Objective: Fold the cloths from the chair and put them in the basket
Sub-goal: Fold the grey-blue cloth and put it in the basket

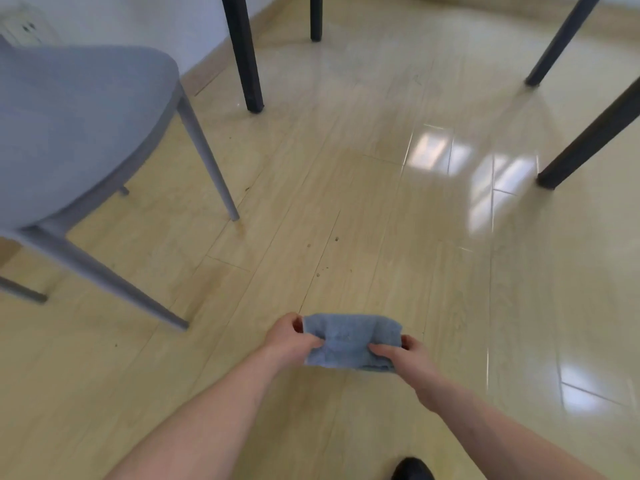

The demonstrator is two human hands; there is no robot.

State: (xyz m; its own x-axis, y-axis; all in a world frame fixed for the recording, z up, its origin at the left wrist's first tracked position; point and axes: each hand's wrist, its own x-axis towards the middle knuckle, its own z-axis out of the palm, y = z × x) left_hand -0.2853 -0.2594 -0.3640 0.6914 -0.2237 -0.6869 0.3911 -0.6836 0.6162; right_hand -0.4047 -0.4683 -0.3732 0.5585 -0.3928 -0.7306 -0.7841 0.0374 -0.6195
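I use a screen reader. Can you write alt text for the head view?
Two hands, left and right, hold a folded blue cloth by its ends above a wooden floor. An empty grey chair stands to the left; no basket is in view.

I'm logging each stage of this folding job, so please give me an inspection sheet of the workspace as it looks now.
Surface: glossy light wood-look floor with window glare and a few small dark specks.
Job's things: blue cloth, folded small, held in the air; grey chair, no cloth on the visible part of its seat; basket not in view.
Clutter: nothing seen.
Grippers: left hand and right hand each grip one end of the cloth.
Cables: nothing seen.
Surroundings: black table legs, white wall, a dark shoe tip.
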